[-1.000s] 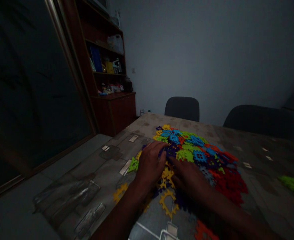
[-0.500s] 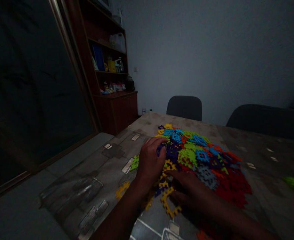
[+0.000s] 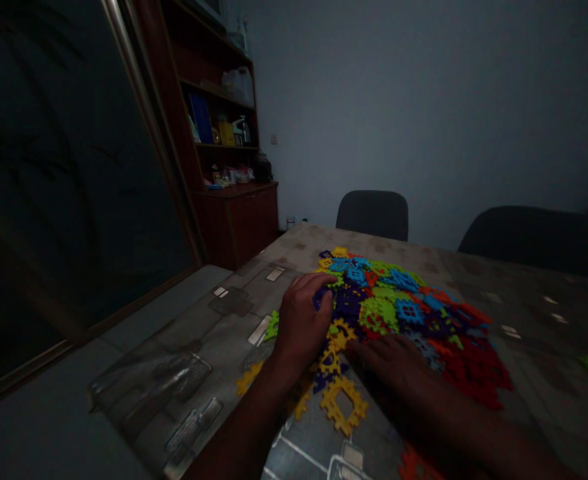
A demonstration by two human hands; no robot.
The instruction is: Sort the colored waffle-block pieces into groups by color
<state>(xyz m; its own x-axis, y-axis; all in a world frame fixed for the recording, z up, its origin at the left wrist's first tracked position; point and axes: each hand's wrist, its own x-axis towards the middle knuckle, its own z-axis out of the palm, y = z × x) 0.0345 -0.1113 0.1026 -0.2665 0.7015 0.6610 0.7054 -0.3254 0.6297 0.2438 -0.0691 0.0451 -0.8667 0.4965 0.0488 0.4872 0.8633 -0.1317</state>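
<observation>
Down and back goes the right hand (image 3: pixel 399 363): a second ago its fingertips were up close to the left hand (image 3: pixel 304 313), and now the two are well apart. Half a second back its thumb was over the yellow ring (image 3: pixel 344 427); now that ring lies bare on the bench (image 3: pixel 254 307), between the forearms. Those right fingers are stretched out together, palm down, tips just beside the yellow gears (image 3: pixel 339 343); whether they pinch anything underneath, I can't tell from this side in such dim light. Over to the left hand, barely shifted all this while! It's curled at the near left edge of the pile, thumb apart from the fingers, and purple shows in the gap; gripped or simply lying behind, I can't say. The purple pieces (image 3: pixel 347 300) spread just right of it, a green piece (image 3: pixel 272 325) peeks out on its other side. Further right in the pile sit the blue window (image 3: pixel 408 311) and the red pieces (image 3: pixel 474 373), with an orange piece (image 3: pixel 417 463) nearest, partly under the right forearm.
</observation>
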